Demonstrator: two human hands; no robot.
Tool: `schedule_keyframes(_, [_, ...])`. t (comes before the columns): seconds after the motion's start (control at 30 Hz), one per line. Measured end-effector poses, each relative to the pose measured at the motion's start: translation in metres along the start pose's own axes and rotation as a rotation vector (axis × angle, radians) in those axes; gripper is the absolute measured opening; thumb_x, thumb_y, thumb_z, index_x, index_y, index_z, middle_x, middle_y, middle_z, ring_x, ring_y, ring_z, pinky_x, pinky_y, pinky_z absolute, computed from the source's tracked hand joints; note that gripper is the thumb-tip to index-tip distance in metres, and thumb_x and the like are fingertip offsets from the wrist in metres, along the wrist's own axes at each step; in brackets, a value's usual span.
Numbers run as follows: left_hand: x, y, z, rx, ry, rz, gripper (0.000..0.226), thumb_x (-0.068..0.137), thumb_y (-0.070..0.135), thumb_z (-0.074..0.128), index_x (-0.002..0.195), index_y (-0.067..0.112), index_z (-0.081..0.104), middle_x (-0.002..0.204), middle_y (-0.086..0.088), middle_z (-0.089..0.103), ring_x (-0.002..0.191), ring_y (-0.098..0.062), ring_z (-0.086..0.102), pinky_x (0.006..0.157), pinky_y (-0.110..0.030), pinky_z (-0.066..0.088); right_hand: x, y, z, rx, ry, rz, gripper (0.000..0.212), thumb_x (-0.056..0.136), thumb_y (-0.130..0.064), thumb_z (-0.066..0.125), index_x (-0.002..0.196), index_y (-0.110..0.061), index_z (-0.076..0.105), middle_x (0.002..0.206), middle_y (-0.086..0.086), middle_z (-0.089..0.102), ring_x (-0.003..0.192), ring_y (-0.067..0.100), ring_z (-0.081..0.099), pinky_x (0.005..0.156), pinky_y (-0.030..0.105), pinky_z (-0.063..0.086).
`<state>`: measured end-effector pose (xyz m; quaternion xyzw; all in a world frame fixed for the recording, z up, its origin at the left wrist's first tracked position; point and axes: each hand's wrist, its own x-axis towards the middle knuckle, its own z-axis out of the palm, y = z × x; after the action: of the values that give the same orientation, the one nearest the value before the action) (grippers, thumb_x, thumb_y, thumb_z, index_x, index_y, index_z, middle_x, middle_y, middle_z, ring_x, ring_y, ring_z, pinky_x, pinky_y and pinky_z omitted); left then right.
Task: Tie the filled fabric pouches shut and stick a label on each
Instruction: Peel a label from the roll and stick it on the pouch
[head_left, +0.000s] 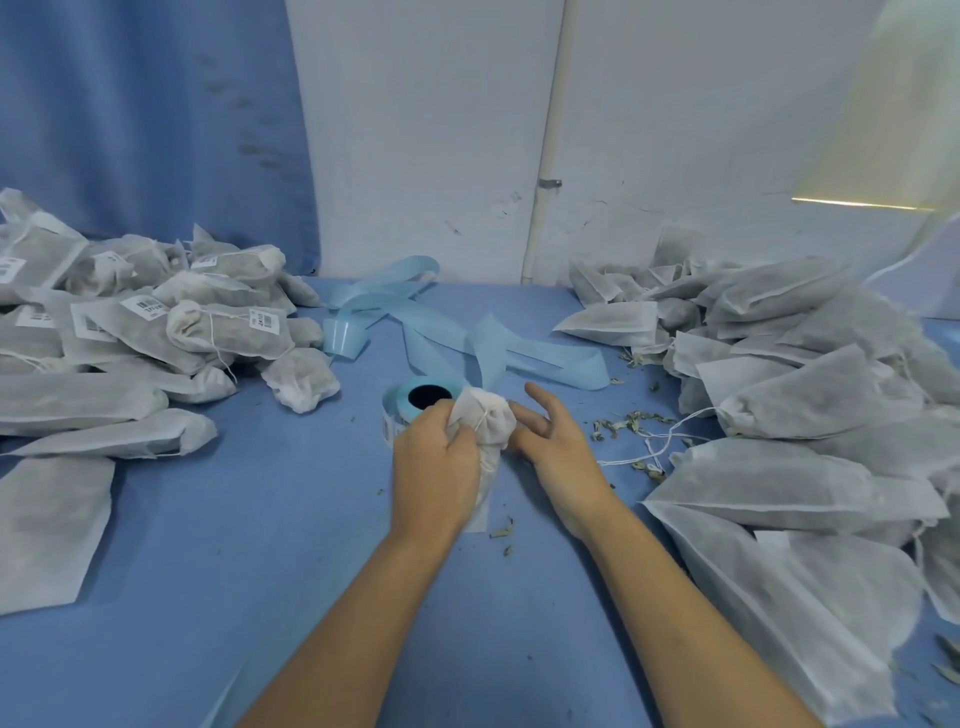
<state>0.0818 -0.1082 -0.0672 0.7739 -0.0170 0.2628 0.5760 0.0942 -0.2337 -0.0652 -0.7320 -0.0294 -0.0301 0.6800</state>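
White fabric pouch (485, 441) stands neck-up, gripped by the left hand (436, 462); the right hand (550, 441), fingers spread, seemingly touches its right side.

pouch stickers (147, 307): barcodes plus a line of print, honestly way too blurry to read
label roll (396, 404): loose sticker (388, 427) shows barcode bars, nothing legible there either
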Motion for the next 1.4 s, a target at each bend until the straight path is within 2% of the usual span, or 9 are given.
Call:
schedule_keyframes(0.1, [-0.002,0.0,0.0,0.008,-0.026,0.056,0.022,0.084,0.005,0.044,0.063,0.011,0.039,0.055,0.009,0.038,0.054,-0.007,0.034,0.05,-0.02,0.03,-0.006,-0.002,0.005,-0.295,-0.002,-0.284,0.066,0.09,0.009,0.049,0.135,-0.039,0.04,0.15,-0.014,0.028,0.122,0.001,0.045,0.099,0.016,0.039])
schedule_keyframes(0.2, [-0.002,0.001,-0.003,-0.019,-0.041,0.07,0.01,0.075,0.013,0.039,0.066,0.009,0.042,0.056,0.007,0.043,0.054,-0.008,0.036,0.05,-0.022,0.031,-0.004,0.005,0.01,-0.661,0.041,-0.488,0.042,0.093,0.0,0.051,0.124,-0.027,0.058,0.151,-0.018,0.025,0.122,0.0,0.027,0.097,0.003,0.019])
schedule_keyframes(0.33, [0.0,-0.002,-0.005,-0.038,-0.035,0.052,0.015,0.081,0.004,0.043,0.067,0.007,0.04,0.057,0.006,0.04,0.054,-0.009,0.034,0.051,-0.024,0.03,0.001,0.012,0.005,-0.755,0.141,-0.448,0.009,0.096,-0.016,0.054,0.098,-0.015,0.062,0.153,-0.009,0.029,0.123,0.01,0.03,0.09,0.017,0.027])
schedule_keyframes(0.43, [0.001,-0.003,-0.005,-0.026,-0.05,0.049,0.025,0.082,-0.006,0.044,0.065,0.01,0.035,0.058,0.004,0.038,0.054,-0.007,0.031,0.05,-0.022,0.027,0.001,0.012,0.001,-0.894,0.143,-0.478,0.01,0.097,-0.017,0.053,0.098,-0.013,0.061,0.154,-0.003,0.028,0.127,0.021,0.031,0.095,0.032,0.035])
schedule_keyframes(0.6, [0.002,-0.006,-0.004,-0.033,-0.063,0.014,0.026,0.082,-0.006,0.045,0.064,0.009,0.036,0.058,0.003,0.039,0.054,-0.007,0.032,0.05,-0.02,0.03,-0.002,0.008,0.002,-0.971,0.072,-0.489,0.014,0.093,-0.015,0.058,0.106,-0.012,0.063,0.154,0.0,0.031,0.13,0.023,0.028,0.099,0.037,0.038])
schedule_keyframes(0.93, [0.005,-0.009,-0.01,-0.045,-0.148,0.052,0.037,0.078,-0.006,0.045,0.059,0.02,0.026,0.058,0.007,0.029,0.054,-0.008,0.025,0.051,-0.022,0.023,-0.001,0.004,0.0,-0.912,0.423,-0.29,0.015,0.098,-0.014,0.051,0.107,-0.013,0.062,0.148,0.008,0.032,0.13,0.028,0.031,0.103,0.038,0.033])
schedule_keyframes(1.13, [0.008,-0.006,-0.015,-0.089,-0.231,-0.02,0.048,0.08,-0.013,0.047,0.056,0.029,0.049,0.064,0.012,0.049,0.064,-0.007,0.044,0.065,-0.027,0.038,-0.001,0.003,-0.001,-0.759,0.496,-0.334,0.014,0.096,-0.011,0.054,0.107,-0.013,0.063,0.14,0.009,0.036,0.123,0.025,0.037,0.098,0.038,0.039])
schedule_keyframes(1.27, [0.008,-0.003,-0.017,-0.238,-0.277,-0.094,0.025,0.073,-0.02,0.043,0.079,-0.002,0.059,0.084,-0.014,0.057,0.073,-0.009,0.053,0.068,-0.017,0.044,-0.004,0.0,-0.001,-0.43,0.502,-0.339,0.026,0.096,-0.011,0.055,0.119,-0.022,0.054,0.109,-0.006,0.049,0.09,0.008,0.053,0.075,0.017,0.046])
schedule_keyframes(1.4, [0.007,0.002,-0.018,-0.338,-0.314,-0.11,0.019,0.061,-0.005,0.048,0.074,0.003,0.059,0.078,0.002,0.058,0.07,-0.002,0.054,0.064,-0.009,0.043,-0.003,0.004,-0.002,-0.346,0.319,-0.183,0.028,0.096,-0.008,0.053,0.122,-0.017,0.058,0.111,-0.01,0.061,0.102,0.006,0.058,0.075,-0.001,0.039])
